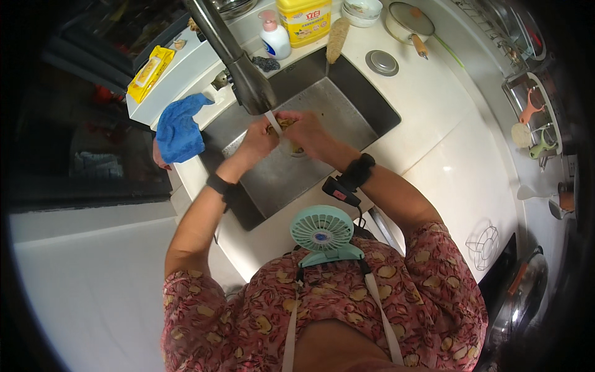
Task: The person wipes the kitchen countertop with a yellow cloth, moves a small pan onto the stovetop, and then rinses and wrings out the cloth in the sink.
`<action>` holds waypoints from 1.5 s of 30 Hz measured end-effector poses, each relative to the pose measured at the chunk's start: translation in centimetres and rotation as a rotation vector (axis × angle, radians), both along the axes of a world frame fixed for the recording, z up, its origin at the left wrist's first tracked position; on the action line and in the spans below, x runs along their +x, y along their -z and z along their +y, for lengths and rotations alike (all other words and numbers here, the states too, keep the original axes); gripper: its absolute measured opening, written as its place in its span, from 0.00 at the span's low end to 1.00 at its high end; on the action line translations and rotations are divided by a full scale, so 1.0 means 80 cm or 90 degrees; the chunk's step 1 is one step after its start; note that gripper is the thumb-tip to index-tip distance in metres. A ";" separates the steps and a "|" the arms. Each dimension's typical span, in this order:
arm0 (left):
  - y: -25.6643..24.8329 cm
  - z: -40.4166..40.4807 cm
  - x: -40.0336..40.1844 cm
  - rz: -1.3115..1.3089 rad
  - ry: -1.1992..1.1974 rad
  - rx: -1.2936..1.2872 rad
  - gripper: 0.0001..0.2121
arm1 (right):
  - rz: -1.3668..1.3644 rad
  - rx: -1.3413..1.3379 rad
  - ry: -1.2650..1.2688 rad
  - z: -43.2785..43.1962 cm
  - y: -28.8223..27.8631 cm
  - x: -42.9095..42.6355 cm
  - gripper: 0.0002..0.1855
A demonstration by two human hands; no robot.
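Over the steel sink (344, 125) both my hands meet beneath the dark metal faucet (255, 93), where a stream of water (273, 122) runs down between them. My left hand (260, 138) and my right hand (304, 132) grip a small yellowish-brown piece of food (284, 124); its kind is unclear. Below them in the sink is what looks like a small bowl (297, 154), with similar yellowish bits in it, partly hidden by my right hand. Each wrist wears a black band.
A blue cloth (181, 130) hangs at the counter's left edge. Behind the sink stand a white pump bottle (275, 39), a yellow detergent jug (304, 23) and a brush (338, 39). Right of it lie a round sink cover (382, 63) and a lidded pot (409, 23). A green fan (321, 230) hangs at my chest.
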State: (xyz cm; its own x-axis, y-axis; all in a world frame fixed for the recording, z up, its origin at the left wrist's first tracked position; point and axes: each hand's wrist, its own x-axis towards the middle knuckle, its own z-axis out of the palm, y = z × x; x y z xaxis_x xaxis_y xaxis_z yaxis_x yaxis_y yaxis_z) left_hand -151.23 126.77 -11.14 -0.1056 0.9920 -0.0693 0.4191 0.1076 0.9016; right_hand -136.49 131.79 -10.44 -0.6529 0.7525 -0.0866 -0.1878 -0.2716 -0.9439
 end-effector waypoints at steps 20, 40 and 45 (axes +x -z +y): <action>-0.014 -0.021 0.003 -0.404 -0.253 0.000 0.07 | -0.250 0.501 0.009 0.038 0.040 0.026 0.15; -0.033 -0.027 0.020 -0.459 -0.209 -0.069 0.07 | -0.035 0.081 -0.179 -0.007 0.049 0.018 0.13; -0.042 -0.032 0.014 -0.615 -0.245 -0.020 0.14 | -0.252 0.182 -0.279 -0.019 0.088 0.035 0.10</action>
State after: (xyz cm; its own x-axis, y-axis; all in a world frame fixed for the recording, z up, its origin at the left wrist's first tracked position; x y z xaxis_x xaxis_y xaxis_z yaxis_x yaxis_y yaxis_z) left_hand -150.11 124.24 -7.79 -0.3001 0.8995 -0.3177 -0.5476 0.1103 0.8294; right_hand -133.72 130.28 -17.47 -0.8641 0.4529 -0.2196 0.2599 0.0279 -0.9652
